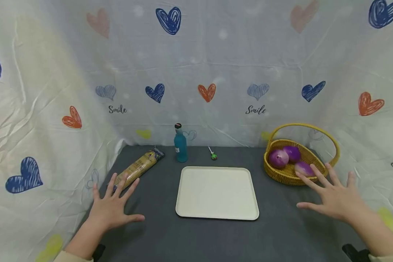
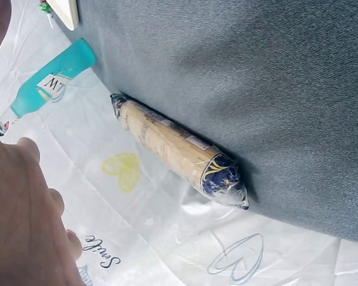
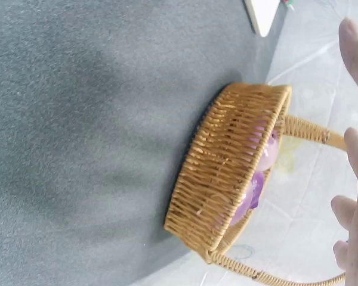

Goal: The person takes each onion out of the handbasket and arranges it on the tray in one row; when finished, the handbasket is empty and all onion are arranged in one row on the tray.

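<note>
- Dark grey, the tabletop (image 1: 160,236) is stretching below the left hand (image 1: 110,211), which is hovering at the lower left of the head view, fingers spreading wide and holding nothing.
- The right hand (image 1: 338,196) is hovering at the lower right, spreading just as wide and gripping nothing.
- Near the left fingertips, a long packet (image 1: 139,165) is lying aslant at centre left; the left wrist view is showing it apart from the hand.
- By the right fingers, a wicker basket (image 1: 283,178) is standing at centre right, holding purple onions (image 1: 279,158).
- A white tray (image 1: 217,193) is lying between the hands, just below the frame's middle.
- Beyond it, a blue bottle (image 1: 181,147) is standing upright and a lollipop (image 1: 214,156) is lying to its right.
- Handling seems to be waiting to begin: packet, bottle and lollipop are resting off the tray, the onions are sitting in the basket, and any moving appears to be remaining undone.
</note>
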Demonstrator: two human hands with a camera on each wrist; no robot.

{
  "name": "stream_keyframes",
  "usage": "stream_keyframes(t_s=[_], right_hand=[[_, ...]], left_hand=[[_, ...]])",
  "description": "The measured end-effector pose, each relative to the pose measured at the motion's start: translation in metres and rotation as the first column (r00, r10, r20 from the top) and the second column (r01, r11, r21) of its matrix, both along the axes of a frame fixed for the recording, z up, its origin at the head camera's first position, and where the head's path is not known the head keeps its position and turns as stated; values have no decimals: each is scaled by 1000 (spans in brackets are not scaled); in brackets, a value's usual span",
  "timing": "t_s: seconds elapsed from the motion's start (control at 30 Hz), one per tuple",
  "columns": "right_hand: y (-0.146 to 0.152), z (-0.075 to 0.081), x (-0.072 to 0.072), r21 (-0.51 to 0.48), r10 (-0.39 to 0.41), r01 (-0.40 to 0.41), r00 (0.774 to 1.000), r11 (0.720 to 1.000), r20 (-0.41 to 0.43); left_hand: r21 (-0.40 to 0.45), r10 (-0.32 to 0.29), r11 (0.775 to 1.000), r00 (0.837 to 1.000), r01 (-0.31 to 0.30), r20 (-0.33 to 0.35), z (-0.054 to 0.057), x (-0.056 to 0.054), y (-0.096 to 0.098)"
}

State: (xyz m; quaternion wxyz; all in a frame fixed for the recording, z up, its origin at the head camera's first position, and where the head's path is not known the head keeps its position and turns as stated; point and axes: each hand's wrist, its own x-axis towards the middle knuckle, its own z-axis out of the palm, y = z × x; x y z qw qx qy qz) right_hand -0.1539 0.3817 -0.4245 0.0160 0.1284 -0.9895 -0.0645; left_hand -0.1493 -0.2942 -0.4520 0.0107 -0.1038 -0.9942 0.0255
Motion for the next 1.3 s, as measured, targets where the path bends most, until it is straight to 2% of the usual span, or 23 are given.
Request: stream_keyframes(t_s=[0.27, 0.5, 0.67, 0.93, 1.13, 1.2, 1.3], right_hand=[[-3, 5, -3, -8, -5, 5, 1000, 1000, -18], [-5, 8, -5, -23, -6, 5, 1000, 1000, -9], [-7, 10, -6, -39, -10, 10, 1000, 999, 5], [-13, 23, -15, -108, -22, 28, 998, 994, 58], [-14, 30, -28, -198, 25, -13, 998, 980, 55], [-12, 32, -34, -260, 49, -35, 998, 965, 49], [-7, 34, -43, -374, 87, -67, 996, 925, 36]], left_hand=[[-9, 18, 1000, 1000, -18, -7, -3, -3, 0], [-6, 1, 1000, 1000, -1, -5, -2, -5, 2], [10, -5, 1000, 1000, 6, -11, -5, -4, 6], [47, -37, 998, 999, 37, 6, -22, -8, 20], [149, -66, 987, 998, 64, 8, -35, -17, 34], [197, -87, 977, 996, 81, 20, -42, -21, 39], [255, -129, 960, 991, 118, 25, -54, -26, 48]])
